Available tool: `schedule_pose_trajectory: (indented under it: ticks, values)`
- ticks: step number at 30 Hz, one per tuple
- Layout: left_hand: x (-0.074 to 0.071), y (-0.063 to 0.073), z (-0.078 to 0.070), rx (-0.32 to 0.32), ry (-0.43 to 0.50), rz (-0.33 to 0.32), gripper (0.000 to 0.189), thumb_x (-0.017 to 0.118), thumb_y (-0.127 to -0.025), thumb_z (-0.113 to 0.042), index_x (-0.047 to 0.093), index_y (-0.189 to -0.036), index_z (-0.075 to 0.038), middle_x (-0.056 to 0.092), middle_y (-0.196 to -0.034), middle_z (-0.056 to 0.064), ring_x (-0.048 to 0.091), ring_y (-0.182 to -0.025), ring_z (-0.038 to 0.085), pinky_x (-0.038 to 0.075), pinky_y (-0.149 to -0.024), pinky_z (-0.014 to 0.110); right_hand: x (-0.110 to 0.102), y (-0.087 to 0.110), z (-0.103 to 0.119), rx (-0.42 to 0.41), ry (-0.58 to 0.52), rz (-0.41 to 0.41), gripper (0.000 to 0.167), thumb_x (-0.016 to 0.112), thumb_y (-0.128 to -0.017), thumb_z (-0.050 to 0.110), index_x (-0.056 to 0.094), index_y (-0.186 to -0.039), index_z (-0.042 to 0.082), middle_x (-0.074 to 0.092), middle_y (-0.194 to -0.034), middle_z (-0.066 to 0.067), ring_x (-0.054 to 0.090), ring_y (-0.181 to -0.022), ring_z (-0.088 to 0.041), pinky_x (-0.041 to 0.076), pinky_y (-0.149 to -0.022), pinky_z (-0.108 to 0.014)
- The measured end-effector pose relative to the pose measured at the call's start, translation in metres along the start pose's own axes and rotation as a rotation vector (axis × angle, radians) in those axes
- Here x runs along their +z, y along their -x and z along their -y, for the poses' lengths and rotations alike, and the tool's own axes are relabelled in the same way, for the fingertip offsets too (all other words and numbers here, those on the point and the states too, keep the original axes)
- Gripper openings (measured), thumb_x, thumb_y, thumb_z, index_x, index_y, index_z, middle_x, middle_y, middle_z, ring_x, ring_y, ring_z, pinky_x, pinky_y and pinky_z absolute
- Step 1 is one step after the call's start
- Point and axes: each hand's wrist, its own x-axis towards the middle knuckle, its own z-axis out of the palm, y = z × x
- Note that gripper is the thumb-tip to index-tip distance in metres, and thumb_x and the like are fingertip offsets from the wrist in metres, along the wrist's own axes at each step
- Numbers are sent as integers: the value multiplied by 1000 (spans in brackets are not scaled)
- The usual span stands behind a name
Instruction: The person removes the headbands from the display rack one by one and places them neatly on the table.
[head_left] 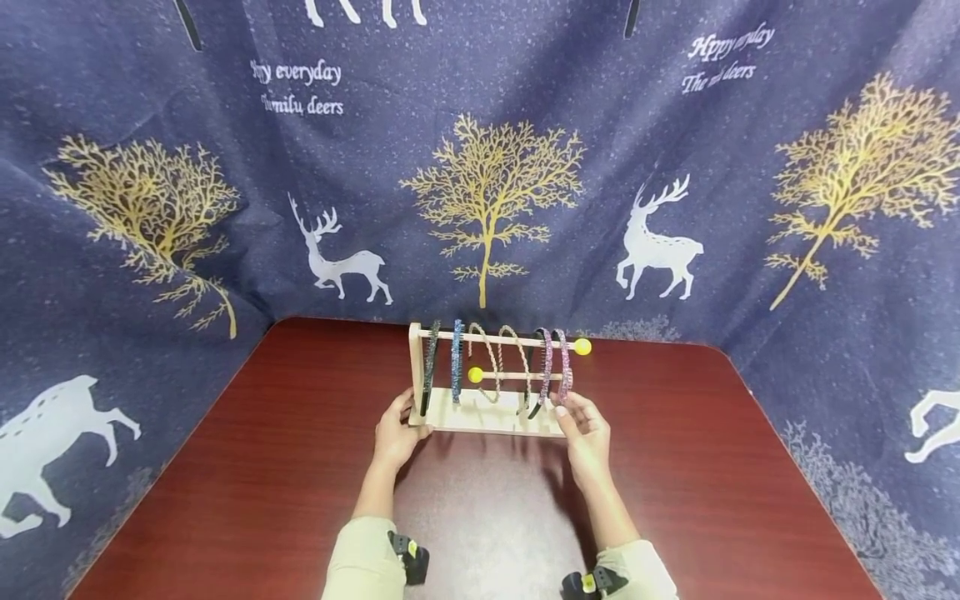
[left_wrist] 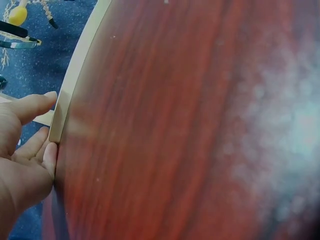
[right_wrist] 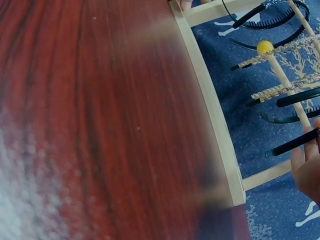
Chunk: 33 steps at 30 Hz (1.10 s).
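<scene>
A pale wooden headband rack (head_left: 480, 423) stands on the table between both hands, with a long upper rod and a shorter lower rod, each tipped by a yellow ball. My left hand (head_left: 396, 432) grips its left end, thumb at the front corner of the base. My right hand (head_left: 588, 437) holds the right end, thumb at the base and fingers behind. Along the rods hang a dark headband (head_left: 430, 367), a blue glittery headband (head_left: 457, 362), gold braided headbands (head_left: 516, 350) and pink-purple glittery headbands (head_left: 546, 367). In the right wrist view, the right fingers (right_wrist: 311, 150) lie close to a dark headband end.
The reddish-brown wooden table (head_left: 697, 467) shows a bright glare near its front. Behind and beside it hangs a dark blue cloth (head_left: 525, 75) printed with deer and golden trees. The rack stands toward the table's back edge.
</scene>
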Motion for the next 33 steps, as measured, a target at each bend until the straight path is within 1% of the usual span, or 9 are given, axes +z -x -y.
schedule_pose_trajectory:
  ticks: [2,6,12,15,17,21,24,30,33]
  values:
    - [1,-1,1,7,-17,-11,77,76,-65,7,47,-135,-5,54,-124,22,55,-107,34,47,-86,43,0,0,0,-19,9,-13,24,56,-85,-12,48,-105,-21,66,-99,-22,63,-92,-18,48,-82,-23]
    - [3,-2,4,32,-32,-30,76,77,-64,8,48,-133,-4,56,-122,21,55,-107,34,45,-87,45,1,-1,-1,-40,10,-34,22,56,-85,-12,46,-101,-23,68,-92,-17,64,-88,-18,48,-81,-22]
    - [5,-1,5,22,-78,-75,74,77,-62,8,50,-129,-6,59,-120,17,54,-109,32,41,-92,46,2,-2,0,-36,-28,-41,20,55,-84,-14,45,-98,-24,67,-91,-20,65,-87,-21,48,-81,-24]
    - [6,-1,3,23,-88,-85,73,77,-61,8,51,-128,-5,59,-120,17,55,-109,32,40,-93,45,1,-4,1,-48,-62,-42,13,54,-84,-15,49,-96,-20,68,-89,-17,65,-87,-22,48,-79,-24]
    - [6,-2,2,26,-90,-85,72,77,-62,8,52,-128,-5,59,-120,17,55,-110,32,40,-93,45,1,-5,2,-67,-71,-42,11,54,-84,-15,54,-95,-14,68,-88,-14,64,-86,-21,49,-78,-23]
    - [6,-2,1,22,-88,-83,71,77,-62,8,52,-128,-5,59,-120,17,55,-110,32,40,-93,45,0,-7,4,-100,-93,-30,17,53,-84,-16,60,-95,-6,68,-88,-15,64,-86,-21,49,-77,-23]
    - [6,-2,1,19,-88,-89,71,77,-62,7,52,-127,-4,59,-120,17,55,-109,32,38,-94,46,-1,-7,6,-108,-106,-22,19,52,-84,-17,61,-95,-4,68,-87,-15,64,-85,-20,49,-75,-22]
    - [6,-2,-2,12,-79,-85,72,77,-61,6,52,-127,-5,59,-120,17,55,-109,31,40,-93,45,0,-10,15,-143,-116,-37,19,53,-83,-17,62,-94,-4,69,-86,-7,64,-84,-16,49,-79,-23]
    - [6,-2,-2,4,-74,-83,73,77,-61,6,52,-128,-5,59,-120,16,55,-110,31,40,-93,44,-1,-13,20,-171,-127,-35,17,54,-84,-16,62,-94,-5,69,-87,-9,64,-85,-18,49,-79,-24]
